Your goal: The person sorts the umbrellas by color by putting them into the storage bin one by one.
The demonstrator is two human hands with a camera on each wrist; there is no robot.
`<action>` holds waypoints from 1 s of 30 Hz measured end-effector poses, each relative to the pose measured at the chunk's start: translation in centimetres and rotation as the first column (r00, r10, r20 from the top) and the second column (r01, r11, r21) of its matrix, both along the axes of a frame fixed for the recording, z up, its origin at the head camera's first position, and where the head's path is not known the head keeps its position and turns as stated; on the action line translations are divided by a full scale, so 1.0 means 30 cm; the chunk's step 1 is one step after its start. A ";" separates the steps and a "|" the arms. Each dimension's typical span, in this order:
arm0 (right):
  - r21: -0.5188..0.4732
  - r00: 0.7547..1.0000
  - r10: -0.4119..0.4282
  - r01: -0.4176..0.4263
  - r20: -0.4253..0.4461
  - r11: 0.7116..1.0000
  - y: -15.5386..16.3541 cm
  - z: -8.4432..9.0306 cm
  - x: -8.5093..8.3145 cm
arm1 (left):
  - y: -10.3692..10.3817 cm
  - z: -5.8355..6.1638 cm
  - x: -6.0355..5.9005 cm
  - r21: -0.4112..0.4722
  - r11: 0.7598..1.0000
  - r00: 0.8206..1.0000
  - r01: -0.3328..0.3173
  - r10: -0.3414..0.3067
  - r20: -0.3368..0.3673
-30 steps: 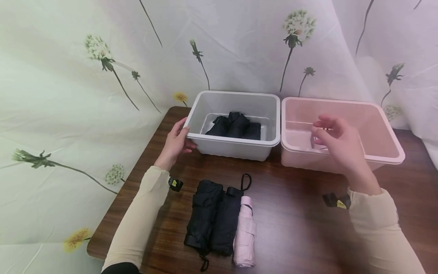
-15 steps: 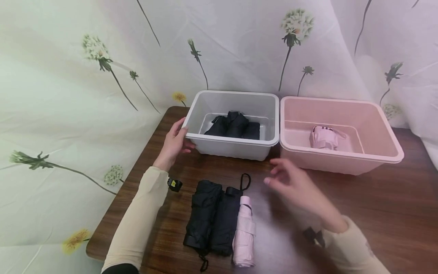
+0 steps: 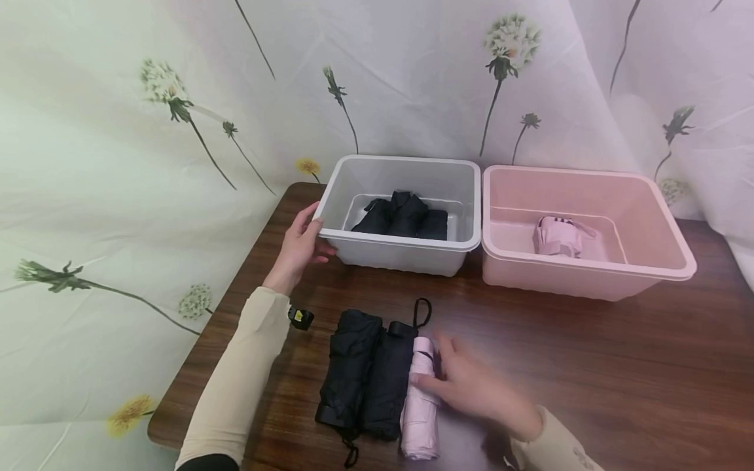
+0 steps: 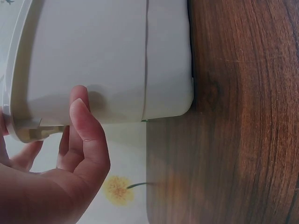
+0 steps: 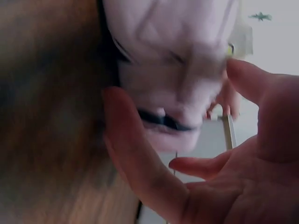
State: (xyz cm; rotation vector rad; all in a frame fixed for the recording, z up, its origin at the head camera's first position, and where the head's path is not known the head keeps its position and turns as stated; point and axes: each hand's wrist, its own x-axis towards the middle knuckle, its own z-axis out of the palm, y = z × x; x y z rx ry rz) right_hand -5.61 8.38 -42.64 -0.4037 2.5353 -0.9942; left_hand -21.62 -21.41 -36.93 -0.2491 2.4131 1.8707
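Observation:
My left hand (image 3: 299, 248) grips the near left corner of a light grey plastic bin (image 3: 406, 245), thumb at the rim and fingers bent against the outer wall, as the left wrist view also shows. My right hand (image 3: 477, 386), blurred, is over a folded pink umbrella (image 3: 421, 418) on the table. Its thumb overlaps the umbrella, and its spread fingers lie on the right side. In the right wrist view the fingers and thumb stand loosely to either side of the pink umbrella's (image 5: 168, 84) capped end. Two folded black umbrellas (image 3: 350, 366) lie alongside, to the left.
Several black folded umbrellas (image 3: 406, 216) lie inside the grey bin. A pink bin (image 3: 589, 275) stands to its right, with a pink umbrella (image 3: 558, 235) in it. Both bins are at the back of the brown wooden table (image 3: 589, 379), before a flower-printed cloth (image 3: 406, 78).
My right hand has come from over the pink bin, back and to the left, down to the pink umbrella on the table. The left hand has stayed at the grey bin.

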 end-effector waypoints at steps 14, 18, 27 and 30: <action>0.110 0.997 -0.073 0.072 0.009 0.991 -0.078 -0.014 0.047 | 0.011 0.013 0.006 0.001 1.000 1.000 0.005 -0.005 0.001; 0.120 0.997 -0.076 0.076 -0.007 0.990 -0.070 -0.012 0.051 | 0.008 0.007 0.001 0.006 1.000 1.000 0.004 -0.004 -0.001; 0.133 0.995 -0.098 0.093 0.029 0.987 -0.036 -0.026 0.045 | -0.021 -0.055 -0.034 -0.004 1.000 1.000 0.004 -0.004 -0.031; 0.125 0.994 -0.100 0.095 0.035 0.988 -0.023 -0.037 0.041 | -0.024 -0.063 -0.037 -0.005 1.000 1.000 0.000 0.000 -0.030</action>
